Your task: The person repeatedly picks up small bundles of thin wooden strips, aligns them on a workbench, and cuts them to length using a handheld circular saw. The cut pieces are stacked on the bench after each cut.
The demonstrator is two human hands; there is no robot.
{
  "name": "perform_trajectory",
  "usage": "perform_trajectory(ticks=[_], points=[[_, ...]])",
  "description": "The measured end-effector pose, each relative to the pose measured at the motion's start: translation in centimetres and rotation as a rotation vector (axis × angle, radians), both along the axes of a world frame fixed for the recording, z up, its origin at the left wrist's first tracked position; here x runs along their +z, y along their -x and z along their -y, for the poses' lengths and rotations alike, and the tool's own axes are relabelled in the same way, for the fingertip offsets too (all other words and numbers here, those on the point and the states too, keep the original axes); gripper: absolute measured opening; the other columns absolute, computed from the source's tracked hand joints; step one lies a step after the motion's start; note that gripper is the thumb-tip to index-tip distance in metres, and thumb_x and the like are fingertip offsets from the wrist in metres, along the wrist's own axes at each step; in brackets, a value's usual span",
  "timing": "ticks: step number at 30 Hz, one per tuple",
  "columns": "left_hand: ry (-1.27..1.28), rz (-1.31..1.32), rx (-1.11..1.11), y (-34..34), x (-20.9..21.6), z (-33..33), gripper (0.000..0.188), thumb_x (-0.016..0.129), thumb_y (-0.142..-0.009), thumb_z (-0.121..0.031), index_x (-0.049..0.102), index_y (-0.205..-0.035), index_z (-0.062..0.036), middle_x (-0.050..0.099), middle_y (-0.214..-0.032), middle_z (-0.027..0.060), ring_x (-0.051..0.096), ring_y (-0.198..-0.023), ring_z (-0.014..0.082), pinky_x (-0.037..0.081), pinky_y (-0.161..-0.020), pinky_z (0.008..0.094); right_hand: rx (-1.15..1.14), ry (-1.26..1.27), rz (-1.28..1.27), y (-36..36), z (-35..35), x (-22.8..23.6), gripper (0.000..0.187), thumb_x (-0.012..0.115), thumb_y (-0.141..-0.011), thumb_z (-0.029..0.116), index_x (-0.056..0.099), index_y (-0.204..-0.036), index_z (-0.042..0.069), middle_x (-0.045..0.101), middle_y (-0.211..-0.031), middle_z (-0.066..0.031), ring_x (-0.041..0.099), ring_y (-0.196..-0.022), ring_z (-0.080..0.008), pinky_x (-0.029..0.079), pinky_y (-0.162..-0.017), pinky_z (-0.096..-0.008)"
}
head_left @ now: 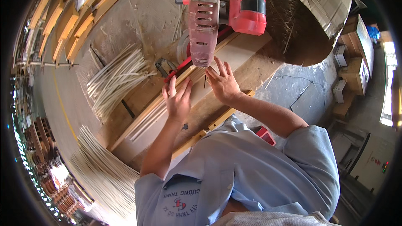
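Note:
A mitre saw (204, 29) with a dusty maroon blade guard hangs at the top centre, its red and black handle (248, 8) on the right. Below it, several thin pale wood strips (148, 122) lie along a long wooden fence on the board. My left hand (179, 104) rests on these strips left of the guard, fingers outstretched and slightly apart. Close to the guard's lower tip, my right hand (224, 84) reaches over the strips with its fingers extended. The guard hides the blade, and I cannot make out whether the right fingertips touch a strip.
Bundles of pale strips lie at the left (117, 79) and lower left (102, 169). A cardboard sheet (320, 0) curves behind the saw. Yellowish wooden bars (222, 118) edge the bench before me. Stacked wooden parts (63, 21) stand far left; boxes (356, 71) stand right.

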State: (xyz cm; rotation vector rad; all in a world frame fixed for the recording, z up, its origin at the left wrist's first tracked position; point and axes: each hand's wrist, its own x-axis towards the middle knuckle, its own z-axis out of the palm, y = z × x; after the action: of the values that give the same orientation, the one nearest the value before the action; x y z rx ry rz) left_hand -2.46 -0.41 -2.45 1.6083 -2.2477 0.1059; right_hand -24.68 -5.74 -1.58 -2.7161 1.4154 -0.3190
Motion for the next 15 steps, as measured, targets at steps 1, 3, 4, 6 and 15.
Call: perform_trajectory(ticks=[1, 3, 4, 6, 15], points=[[-0.002, -0.006, -0.001, 0.0, 0.0, -0.2, 0.037, 0.068, -0.090, -0.008, 0.076, -0.125, -0.0147, 0.065, -0.145, -0.0060, 0.044, -0.145, 0.0373, 0.032, -0.113, 0.0598, -0.006, -0.008, -0.006, -0.1, -0.1, 0.0, 0.047, 0.065, -0.097, 0.022, 0.063, -0.139, 0.000, 0.050, -0.150, -0.0104, 0.029, -0.154, -0.0410, 0.029, -0.122, -0.0634], [-0.013, -0.013, -0.020, 0.0, -0.1, -0.3, 0.036, 0.067, -0.091, -0.008, 0.076, -0.126, -0.0144, 0.066, -0.144, -0.0048, 0.044, -0.145, 0.0377, 0.032, -0.113, 0.0596, -0.014, -0.029, -0.024, -0.3, -0.4, 0.4, 0.047, 0.064, -0.098, 0.023, 0.063, -0.139, 0.000, 0.048, -0.153, -0.0091, 0.029, -0.154, -0.0403, 0.029, -0.123, -0.0636], [-0.014, -0.004, -0.024, 0.0, -0.2, -0.1, 0.036, 0.065, -0.092, -0.009, 0.076, -0.126, -0.0136, 0.068, -0.142, -0.0027, 0.043, -0.146, 0.0374, 0.031, -0.113, 0.0596, -0.031, -0.107, -0.071, -0.4, -0.1, 0.6, 0.048, 0.064, -0.099, 0.024, 0.062, -0.141, 0.001, 0.046, -0.157, -0.0063, 0.030, -0.154, -0.0376, 0.027, -0.124, -0.0638], [0.012, -0.043, -0.036, -0.1, -0.4, 0.2, 0.036, 0.064, -0.093, -0.009, 0.076, -0.126, -0.0129, 0.069, -0.141, -0.0014, 0.043, -0.146, 0.0376, 0.030, -0.114, 0.0599, -0.054, -0.157, -0.104, -0.9, 0.3, 1.1, 0.048, 0.064, -0.100, 0.025, 0.061, -0.142, 0.002, 0.046, -0.159, -0.0047, 0.031, -0.153, -0.0359, 0.026, -0.124, -0.0634], [-0.064, -0.048, -0.072, -0.9, 0.0, -0.7, 0.042, 0.058, -0.093, -0.007, 0.072, -0.133, -0.0113, 0.064, -0.147, 0.0006, 0.040, -0.149, 0.0367, 0.027, -0.118, 0.0605, -0.158, -0.265, -0.161, -1.8, -0.7, 2.2, 0.049, 0.063, -0.100, 0.029, 0.062, -0.145, 0.009, 0.044, -0.162, 0.0007, 0.028, -0.155, -0.0317, 0.023, -0.125, -0.0648]])
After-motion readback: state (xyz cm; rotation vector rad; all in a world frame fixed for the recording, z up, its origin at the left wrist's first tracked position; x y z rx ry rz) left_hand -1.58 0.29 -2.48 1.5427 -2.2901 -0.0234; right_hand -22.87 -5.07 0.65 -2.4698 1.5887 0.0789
